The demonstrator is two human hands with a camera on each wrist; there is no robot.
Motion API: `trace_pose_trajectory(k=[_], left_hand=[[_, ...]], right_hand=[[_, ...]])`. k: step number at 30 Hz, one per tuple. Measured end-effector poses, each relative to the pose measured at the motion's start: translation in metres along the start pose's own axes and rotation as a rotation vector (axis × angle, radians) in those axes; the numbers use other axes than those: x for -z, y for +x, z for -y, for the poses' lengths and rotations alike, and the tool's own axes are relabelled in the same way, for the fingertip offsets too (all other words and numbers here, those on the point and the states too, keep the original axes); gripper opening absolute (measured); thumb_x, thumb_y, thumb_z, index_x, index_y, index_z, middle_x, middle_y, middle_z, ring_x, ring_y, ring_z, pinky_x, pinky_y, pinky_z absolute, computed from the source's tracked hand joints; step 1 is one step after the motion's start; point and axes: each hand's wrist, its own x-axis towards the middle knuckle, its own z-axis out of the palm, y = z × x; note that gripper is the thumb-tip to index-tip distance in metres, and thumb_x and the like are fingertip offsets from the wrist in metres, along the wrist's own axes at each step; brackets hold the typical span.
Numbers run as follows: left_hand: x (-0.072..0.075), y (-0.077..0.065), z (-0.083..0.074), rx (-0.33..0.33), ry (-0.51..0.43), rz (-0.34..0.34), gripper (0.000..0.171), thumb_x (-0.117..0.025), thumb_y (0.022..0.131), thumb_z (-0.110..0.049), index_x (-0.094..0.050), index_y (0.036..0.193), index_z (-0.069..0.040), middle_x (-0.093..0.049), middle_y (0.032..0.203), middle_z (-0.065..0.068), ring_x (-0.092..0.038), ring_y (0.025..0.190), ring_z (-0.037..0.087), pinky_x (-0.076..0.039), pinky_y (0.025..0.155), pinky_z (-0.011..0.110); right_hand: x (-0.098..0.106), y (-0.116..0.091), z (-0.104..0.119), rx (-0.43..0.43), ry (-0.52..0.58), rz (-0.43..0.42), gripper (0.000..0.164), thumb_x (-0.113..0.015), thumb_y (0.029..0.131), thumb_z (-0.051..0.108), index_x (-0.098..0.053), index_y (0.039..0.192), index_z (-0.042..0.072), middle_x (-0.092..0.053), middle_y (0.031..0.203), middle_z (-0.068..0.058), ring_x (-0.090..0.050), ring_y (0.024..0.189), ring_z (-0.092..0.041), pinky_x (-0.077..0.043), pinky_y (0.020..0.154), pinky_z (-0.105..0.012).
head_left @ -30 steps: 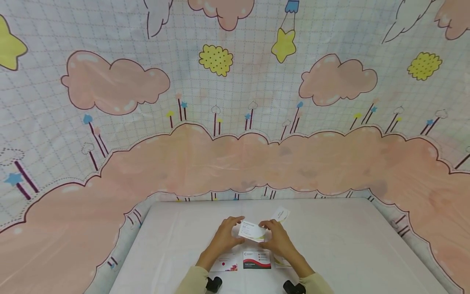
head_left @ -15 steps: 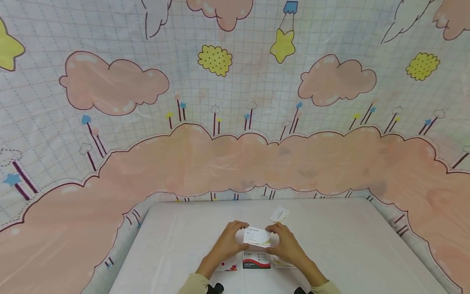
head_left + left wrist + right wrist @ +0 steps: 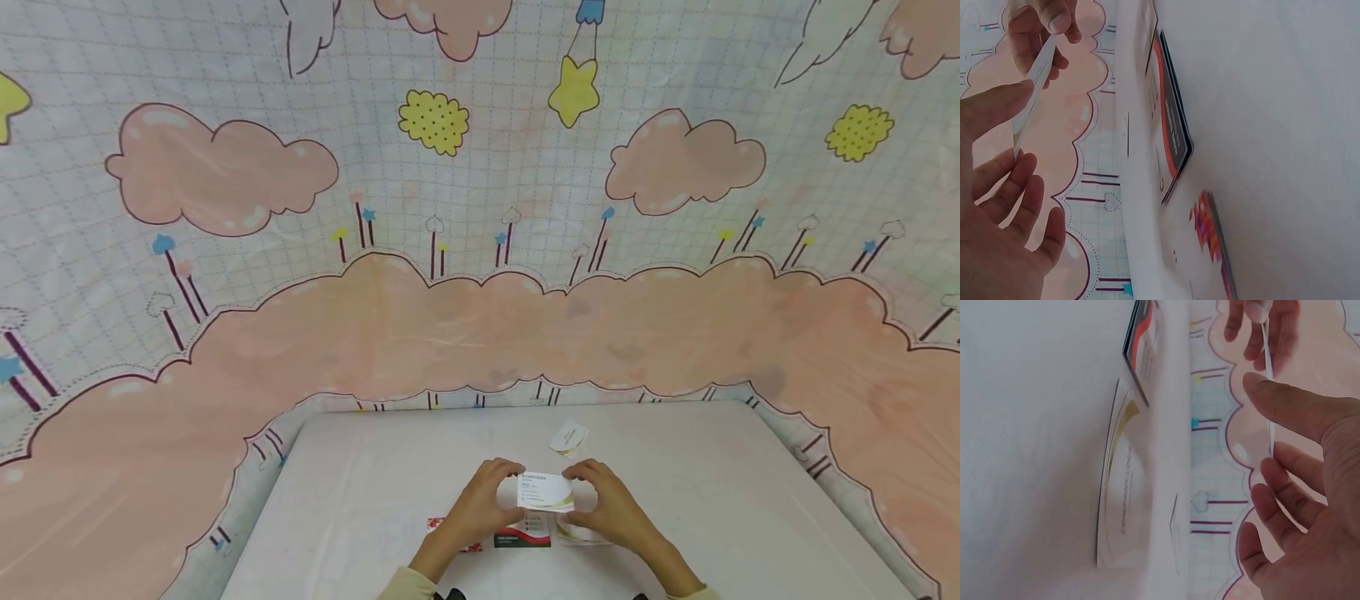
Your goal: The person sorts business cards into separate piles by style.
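Note:
Both hands hold up a white business card with small dark print and a gold curve, above the table. My left hand pinches its left end between thumb and fingertips. At the opposite end my right hand grips it the same way. Seen edge-on in the left wrist view, the card is a thin strip between the two hands. Below lie a red, black and white card, a white card with a gold curve, and a white card with a red-orange pattern, partly hidden by my left hand in the head view.
Another white card lies by itself farther back on the white table. The red, black and white card appears as a small stack in the left wrist view. Behind the table hangs a cloth printed with clouds and stars.
Both hands have moved right and closer to the person with the card. It has gone from tilted to nearly level, squarely facing the head camera. The cards on the table stay put.

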Motion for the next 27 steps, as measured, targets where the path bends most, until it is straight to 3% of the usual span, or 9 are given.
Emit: trace_pose_trajectory(k=[7, 14, 24, 27], left_hand=[[-0.013, 0.004, -0.008, -0.034, 0.011, -0.019, 0.056, -0.083, 0.077, -0.020, -0.058, 0.128, -0.014, -0.059, 0.127, -0.004, -0.051, 0.120, 0.016, -0.046, 0.104, 0.037], [-0.027, 0.006, -0.015, -0.047, 0.039, -0.016, 0.055, -0.084, 0.076, -0.021, -0.059, 0.125, -0.014, -0.061, 0.125, -0.003, -0.053, 0.117, 0.016, -0.047, 0.101, 0.035], [-0.049, 0.006, -0.018, -0.093, 0.134, -0.056, 0.054, -0.086, 0.073, -0.027, -0.061, 0.119, -0.016, -0.064, 0.118, -0.004, -0.055, 0.109, 0.014, -0.046, 0.093, 0.032], [-0.054, 0.006, -0.019, -0.068, 0.142, -0.042, 0.054, -0.086, 0.073, -0.028, -0.061, 0.119, -0.016, -0.063, 0.120, -0.004, -0.055, 0.111, 0.014, -0.046, 0.095, 0.032]], right_hand=[[0.008, -0.008, -0.011, -0.019, 0.029, -0.002, 0.054, -0.089, 0.068, 0.021, -0.064, 0.115, 0.018, -0.061, 0.120, 0.004, -0.057, 0.115, -0.024, -0.052, 0.092, -0.050], [0.014, -0.018, -0.024, -0.057, 0.038, 0.010, 0.053, -0.089, 0.069, 0.026, -0.064, 0.115, 0.020, -0.061, 0.117, 0.007, -0.057, 0.111, -0.022, -0.051, 0.086, -0.039], [0.021, -0.031, -0.037, -0.020, 0.008, 0.011, 0.055, -0.087, 0.068, 0.032, -0.065, 0.117, 0.020, -0.060, 0.119, 0.008, -0.057, 0.116, -0.025, -0.048, 0.099, -0.052], [0.022, -0.034, -0.040, -0.022, 0.024, 0.019, 0.055, -0.087, 0.069, 0.032, -0.065, 0.117, 0.018, -0.060, 0.120, 0.004, -0.056, 0.117, -0.030, -0.045, 0.100, -0.058]])
